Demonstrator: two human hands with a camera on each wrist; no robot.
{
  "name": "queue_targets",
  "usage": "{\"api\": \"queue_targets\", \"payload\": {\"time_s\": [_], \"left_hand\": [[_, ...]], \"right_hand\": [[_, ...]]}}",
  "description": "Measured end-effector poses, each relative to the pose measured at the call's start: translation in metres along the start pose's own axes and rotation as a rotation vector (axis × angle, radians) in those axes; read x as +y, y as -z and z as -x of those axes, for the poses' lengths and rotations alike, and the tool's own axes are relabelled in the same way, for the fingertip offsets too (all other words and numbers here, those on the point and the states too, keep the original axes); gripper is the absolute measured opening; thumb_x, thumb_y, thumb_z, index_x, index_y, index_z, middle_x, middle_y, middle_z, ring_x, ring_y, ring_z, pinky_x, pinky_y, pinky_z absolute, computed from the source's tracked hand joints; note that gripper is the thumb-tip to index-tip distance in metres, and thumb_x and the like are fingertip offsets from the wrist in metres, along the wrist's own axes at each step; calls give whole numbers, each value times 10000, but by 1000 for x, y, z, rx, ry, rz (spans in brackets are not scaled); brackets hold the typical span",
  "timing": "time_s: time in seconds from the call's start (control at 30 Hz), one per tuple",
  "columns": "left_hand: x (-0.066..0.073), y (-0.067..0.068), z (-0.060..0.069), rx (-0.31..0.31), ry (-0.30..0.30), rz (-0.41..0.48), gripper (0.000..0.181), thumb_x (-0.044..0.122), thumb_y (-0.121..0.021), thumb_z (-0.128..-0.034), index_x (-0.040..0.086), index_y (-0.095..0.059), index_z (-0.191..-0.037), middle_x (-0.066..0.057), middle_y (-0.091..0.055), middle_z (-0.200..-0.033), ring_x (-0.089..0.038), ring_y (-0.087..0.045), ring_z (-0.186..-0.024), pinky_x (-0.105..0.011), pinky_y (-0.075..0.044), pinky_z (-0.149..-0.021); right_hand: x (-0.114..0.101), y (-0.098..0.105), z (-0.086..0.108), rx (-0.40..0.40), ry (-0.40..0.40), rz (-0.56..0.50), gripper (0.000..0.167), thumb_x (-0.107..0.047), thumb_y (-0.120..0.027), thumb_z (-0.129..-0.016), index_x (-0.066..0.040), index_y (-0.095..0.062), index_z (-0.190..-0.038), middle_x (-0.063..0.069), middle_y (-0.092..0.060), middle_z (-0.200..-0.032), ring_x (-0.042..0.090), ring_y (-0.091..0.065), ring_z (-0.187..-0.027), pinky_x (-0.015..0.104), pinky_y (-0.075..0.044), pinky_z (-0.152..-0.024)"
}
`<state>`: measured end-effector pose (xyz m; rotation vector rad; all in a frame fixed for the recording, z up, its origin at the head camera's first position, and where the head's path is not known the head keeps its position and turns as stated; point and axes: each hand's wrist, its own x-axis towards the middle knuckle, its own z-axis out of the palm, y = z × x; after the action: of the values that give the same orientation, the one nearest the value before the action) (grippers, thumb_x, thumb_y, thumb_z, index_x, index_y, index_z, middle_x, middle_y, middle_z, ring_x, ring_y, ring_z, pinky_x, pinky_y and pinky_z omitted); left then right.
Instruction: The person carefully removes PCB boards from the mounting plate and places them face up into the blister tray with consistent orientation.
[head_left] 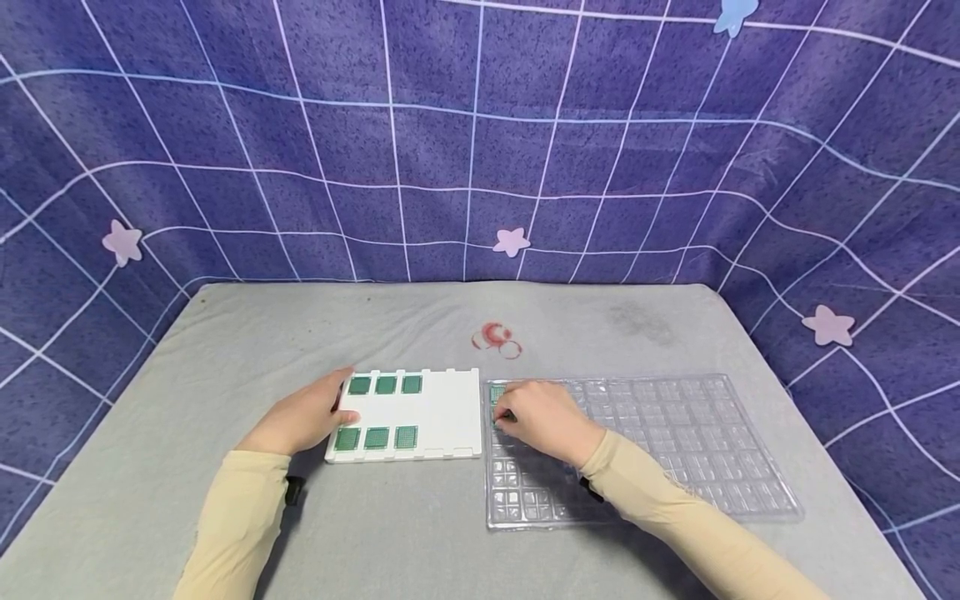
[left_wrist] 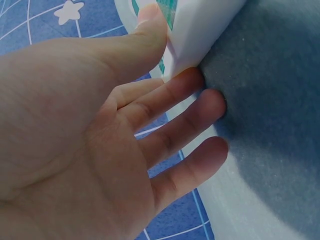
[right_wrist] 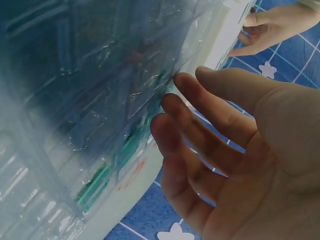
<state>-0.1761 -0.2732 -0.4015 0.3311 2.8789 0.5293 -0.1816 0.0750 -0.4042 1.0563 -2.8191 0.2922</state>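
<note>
Head view: left of centre, rigid white tray (head_left: 450, 412) with green grid-patterned boards (head_left: 386, 385), gripped at its left end by left hand (head_left: 296, 417) (apparently against sliding); right of centre, clear plastic tray (head_left: 697, 417), thin, glossy, celled, with right hand (head_left: 551, 417) over its upper-left cells. Left wrist view: at upper centre, thumb and nearer fingers clamped on smooth white edge, outer fingers apart. Right wrist view: at centre, fingers bent, thumb-tip near forefinger; impossible to tell whether gripping anything; green boards in cells, lower left.
</note>
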Motion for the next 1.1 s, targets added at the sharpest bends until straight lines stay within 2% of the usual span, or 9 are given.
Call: {"api": "queue_targets", "payload": {"time_s": [0.33,0.53,0.63,0.87,1.1], "left_hand": [[-1,1,1,0,4,1,746,254,-696,-958,-94,-348,-1519,-327,-453,-1513,-516,-469,-1376,-636,-417,-1101],[0,0,2,5,6,4,741,246,-693,-960,-93,-348,-1521,-322,-457,-1513,-511,-473,-1377,-631,-417,-1106],[1,0,2,5,11,11,739,243,-688,-963,-91,-344,-1525,-318,-455,-1518,-504,-470,-1384,-627,-414,-1112],[1,0,3,2,16,10,736,245,-686,-967,-82,-342,-1530,-311,-457,-1520,-497,-475,-1384,-624,-421,-1106],[5,1,2,-11,13,15,735,239,-686,-970,-83,-337,-1532,-308,-461,-1517,-489,-491,-1371,-621,-433,-1093]], "right_hand": [[-7,7,-19,59,29,2,54,-215,-772,-894,-221,-785,-946,-78,-718,-887,129,-703,-778,323,-578,-656],[-18,7,-41,26,46,57,196,-240,-786,-892,-221,-757,-1084,-76,-739,-968,140,-713,-771,304,-528,-532],[-25,5,-55,8,64,97,228,-265,-780,-901,-226,-740,-1123,-68,-744,-998,145,-720,-776,284,-517,-510],[-43,-1,-85,-31,113,124,261,-291,-775,-909,-220,-732,-1156,-58,-741,-1011,143,-724,-851,275,-559,-592],[-55,-12,-103,-67,129,165,272,-279,-799,-889,-215,-729,-1144,-66,-719,-974,130,-707,-882,291,-585,-674]]}}
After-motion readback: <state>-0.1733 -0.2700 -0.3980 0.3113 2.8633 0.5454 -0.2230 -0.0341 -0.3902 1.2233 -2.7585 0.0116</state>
